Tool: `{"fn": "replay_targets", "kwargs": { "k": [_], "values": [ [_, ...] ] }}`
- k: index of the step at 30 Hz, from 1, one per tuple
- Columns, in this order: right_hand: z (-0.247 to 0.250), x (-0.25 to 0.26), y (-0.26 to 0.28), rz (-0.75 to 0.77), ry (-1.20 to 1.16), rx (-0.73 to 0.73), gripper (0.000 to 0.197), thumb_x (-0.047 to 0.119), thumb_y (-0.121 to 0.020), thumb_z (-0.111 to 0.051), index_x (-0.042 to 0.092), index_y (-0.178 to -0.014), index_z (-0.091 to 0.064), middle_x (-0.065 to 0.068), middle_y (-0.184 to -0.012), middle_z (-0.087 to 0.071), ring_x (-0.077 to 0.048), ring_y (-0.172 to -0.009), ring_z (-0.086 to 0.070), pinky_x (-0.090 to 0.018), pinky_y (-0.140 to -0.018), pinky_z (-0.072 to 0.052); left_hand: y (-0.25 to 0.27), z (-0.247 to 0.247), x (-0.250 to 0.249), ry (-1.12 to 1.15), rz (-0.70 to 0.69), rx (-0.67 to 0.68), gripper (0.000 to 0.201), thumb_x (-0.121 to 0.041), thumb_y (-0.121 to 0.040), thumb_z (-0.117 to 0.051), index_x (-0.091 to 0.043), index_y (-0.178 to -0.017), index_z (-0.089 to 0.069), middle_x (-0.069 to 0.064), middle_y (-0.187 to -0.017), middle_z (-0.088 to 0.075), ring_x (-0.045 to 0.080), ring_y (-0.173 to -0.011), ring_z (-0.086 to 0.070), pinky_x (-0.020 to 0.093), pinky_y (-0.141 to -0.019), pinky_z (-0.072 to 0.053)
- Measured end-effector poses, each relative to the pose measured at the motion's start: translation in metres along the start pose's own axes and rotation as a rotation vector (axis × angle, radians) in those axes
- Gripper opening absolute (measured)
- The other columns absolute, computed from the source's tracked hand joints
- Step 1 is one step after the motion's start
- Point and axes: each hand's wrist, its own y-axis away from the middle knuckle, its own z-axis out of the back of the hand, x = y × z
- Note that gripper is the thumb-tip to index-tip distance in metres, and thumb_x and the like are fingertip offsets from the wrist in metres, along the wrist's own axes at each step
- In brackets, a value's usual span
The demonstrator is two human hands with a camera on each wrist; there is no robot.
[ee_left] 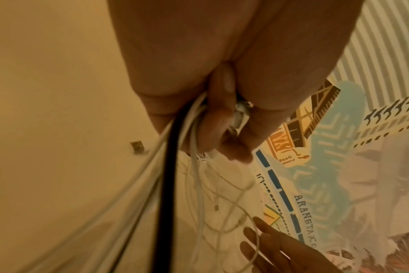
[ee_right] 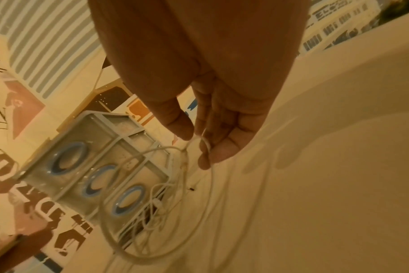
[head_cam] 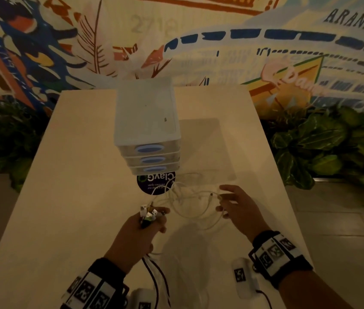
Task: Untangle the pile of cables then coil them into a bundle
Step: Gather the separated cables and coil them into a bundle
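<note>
Dim warm light; painted mural wall [head_cam: 221, 41] behind pale table [head_cam: 76, 175]

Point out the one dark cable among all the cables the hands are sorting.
It is the black cable gripped in the left hand, hanging from the fist beside white cables. Every other strand, including the one the right hand pinches, is white.

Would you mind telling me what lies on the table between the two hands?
In the head view, loose white cable loops span the table between the left hand and right hand.
</note>
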Motion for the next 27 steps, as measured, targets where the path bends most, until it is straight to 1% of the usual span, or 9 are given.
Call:
{"fn": "replay_targets", "kwargs": {
  "k": [2,4,9,11,14,17,21,23,27],
  "values": [
    [0.009,-0.006,-0.005,0.03,0.153,-0.073,0.031,0.015,-0.096,-0.065,0.031,-0.122,-0.06,-0.002,-0.121,-0.064,-0.018,-0.094,-0.068,-0.035,-0.082,-0.055,-0.002,0.005,0.006,0.016,0.026,-0.07,0.014,-0.023,-0.097,-0.064,-0.026,-0.107,-0.074,-0.002,-0.057,-0.049,0.018,-0.05,-0.025,0.033,-0.054,-0.03],
    [0.013,-0.002,-0.003,0.115,0.328,-0.182,0.037,0.022,-0.095,-0.067,0.031,-0.129,-0.057,0.004,-0.123,-0.055,-0.013,-0.101,-0.059,-0.032,-0.087,-0.049,-0.006,0.009,0.015,-0.005,0.033,-0.135,0.014,-0.021,-0.094,-0.069,-0.024,-0.108,-0.071,0.006,-0.061,-0.048,0.017,-0.046,-0.03,0.032,-0.052,-0.036],
    [-0.004,0.012,0.009,0.453,0.503,-0.233,0.028,0.034,-0.088,-0.073,0.033,-0.112,-0.06,0.013,-0.107,-0.052,-0.001,-0.093,-0.054,-0.018,-0.078,-0.047,-0.012,0.013,0.024,-0.059,0.039,-0.194,0.017,-0.023,-0.091,-0.074,-0.023,-0.106,-0.066,0.002,-0.059,-0.052,0.013,-0.039,-0.039,0.03,-0.049,-0.042],
    [-0.009,0.009,-0.004,0.368,0.531,-0.178,0.026,0.035,-0.09,-0.071,0.033,-0.113,-0.06,0.01,-0.108,-0.053,-0.007,-0.097,-0.058,-0.025,-0.08,-0.051,-0.016,0.013,0.024,-0.065,0.04,-0.195,0.017,-0.023,-0.091,-0.073,-0.022,-0.106,-0.066,-0.001,-0.058,-0.057,0.011,-0.038,-0.036,0.03,-0.048,-0.04],
    [-0.006,-0.002,-0.027,0.212,0.609,-0.175,0.024,0.03,-0.092,-0.067,0.029,-0.115,-0.063,0.001,-0.109,-0.058,-0.025,-0.103,-0.062,-0.043,-0.089,-0.053,-0.021,0.014,0.03,-0.096,0.061,-0.213,0.021,-0.025,-0.091,-0.073,-0.022,-0.111,-0.066,0.017,-0.078,-0.067,0.013,-0.039,-0.036,0.03,-0.049,-0.039],
    [-0.005,-0.01,-0.039,0.274,0.785,-0.111,0.021,0.036,-0.087,-0.071,0.028,-0.107,-0.071,-0.003,-0.1,-0.063,-0.031,-0.095,-0.062,-0.041,-0.082,-0.053,-0.025,0.018,0.037,-0.168,0.088,-0.211,0.02,-0.03,-0.091,-0.072,-0.022,-0.108,-0.068,0.018,-0.077,-0.066,0.013,-0.041,-0.043,0.031,-0.049,-0.039],
    [-0.003,-0.004,-0.045,0.234,0.77,-0.035,0.017,0.038,-0.091,-0.07,0.032,-0.107,-0.072,-0.002,-0.104,-0.065,-0.029,-0.1,-0.062,-0.038,-0.084,-0.052,-0.029,0.02,0.042,-0.208,0.1,-0.163,0.015,-0.033,-0.09,-0.073,-0.019,-0.096,-0.073,0.01,-0.061,-0.063,0.01,-0.04,-0.039,0.027,-0.047,-0.037],
    [0.002,0.0,-0.039,0.244,0.665,-0.045,0.03,0.032,-0.087,-0.075,0.035,-0.116,-0.067,0.001,-0.107,-0.062,-0.023,-0.102,-0.062,-0.039,-0.089,-0.052,-0.028,0.02,0.043,-0.271,0.093,-0.143,0.014,-0.031,-0.089,-0.074,-0.018,-0.093,-0.072,-0.001,-0.055,-0.056,0.008,-0.042,-0.04,0.024,-0.048,-0.035],
    [0.006,0.015,-0.008,0.423,0.633,-0.169,0.04,0.026,-0.084,-0.075,0.036,-0.12,-0.061,0.008,-0.106,-0.058,-0.014,-0.1,-0.056,-0.033,-0.088,-0.048,-0.027,0.017,0.049,-0.33,0.083,-0.118,0.011,-0.022,-0.093,-0.07,-0.016,-0.083,-0.069,-0.01,-0.052,-0.051,0.003,-0.042,-0.044,0.016,-0.047,-0.032]
  ]
}}
